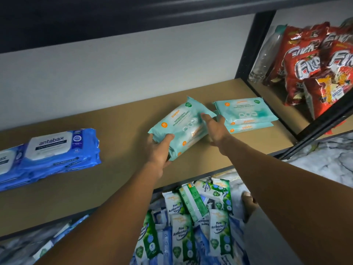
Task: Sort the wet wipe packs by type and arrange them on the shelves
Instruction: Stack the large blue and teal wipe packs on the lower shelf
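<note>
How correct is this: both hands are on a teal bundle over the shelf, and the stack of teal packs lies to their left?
One point is wrong: in the head view the stack of teal packs lies to their right. The left hand and right hand are indeed on the teal bundle over the shelf.

1. Left hand [160, 150] grips the near end of a bundle of teal wipe packs [183, 123], mid-shelf [114, 121].
2. Right hand [215, 129] rests with straight fingers against its right side.
3. Teal stack [246, 113] lies just right; blue packs [57, 150] well left.
</note>
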{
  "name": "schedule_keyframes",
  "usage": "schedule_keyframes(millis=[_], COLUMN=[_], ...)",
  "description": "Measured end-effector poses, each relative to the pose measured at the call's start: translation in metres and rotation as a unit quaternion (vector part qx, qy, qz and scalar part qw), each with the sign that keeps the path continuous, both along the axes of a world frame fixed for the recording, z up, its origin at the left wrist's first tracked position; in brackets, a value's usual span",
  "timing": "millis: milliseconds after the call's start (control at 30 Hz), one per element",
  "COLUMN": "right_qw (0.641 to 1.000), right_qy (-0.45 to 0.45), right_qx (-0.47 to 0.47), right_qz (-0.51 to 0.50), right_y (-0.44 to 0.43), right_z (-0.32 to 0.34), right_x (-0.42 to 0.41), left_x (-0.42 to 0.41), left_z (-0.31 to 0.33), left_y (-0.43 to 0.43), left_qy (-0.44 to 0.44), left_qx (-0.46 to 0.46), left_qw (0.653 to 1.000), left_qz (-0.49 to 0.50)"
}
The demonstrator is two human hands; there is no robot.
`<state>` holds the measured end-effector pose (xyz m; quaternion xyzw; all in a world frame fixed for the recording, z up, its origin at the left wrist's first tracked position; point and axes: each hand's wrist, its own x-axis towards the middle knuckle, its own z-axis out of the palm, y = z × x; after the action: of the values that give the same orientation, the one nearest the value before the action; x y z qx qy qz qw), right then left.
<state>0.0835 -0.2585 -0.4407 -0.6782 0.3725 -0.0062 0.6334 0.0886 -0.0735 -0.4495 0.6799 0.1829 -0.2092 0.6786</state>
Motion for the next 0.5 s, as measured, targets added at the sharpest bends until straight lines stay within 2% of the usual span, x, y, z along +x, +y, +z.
schedule_keyframes(millis=[100,200,367,433,500], right_qw=[1.000,1.000,0.999,0.995,0.982], right_qy=[0.010,0.017,0.015,0.022,0.039], right_qx=[0.000,-0.016,-0.040,-0.092,-0.185], right_qz=[-0.005,-0.014,-0.029,-0.011,0.001], right_y=[0.001,0.001,-0.001,-0.002,-0.004], right_z=[-0.008,-0.013,-0.011,-0.006,0.002], right_x=[-0.006,-0.011,-0.011,-0.011,-0.010], left_x=[0.011,0.015,0.019,0.021,0.023], left_z=[0.000,-0.004,-0.005,-0.002,0.000], left_y=[0.001,-0.005,-0.013,-0.013,-0.013], left_qy=[-0.007,-0.031,-0.077,-0.100,-0.111], left_qx=[-0.012,-0.032,0.024,0.058,0.084], left_qw=[1.000,0.999,0.996,0.993,0.990], left_qz=[-0.023,0.022,0.031,0.029,0.037])
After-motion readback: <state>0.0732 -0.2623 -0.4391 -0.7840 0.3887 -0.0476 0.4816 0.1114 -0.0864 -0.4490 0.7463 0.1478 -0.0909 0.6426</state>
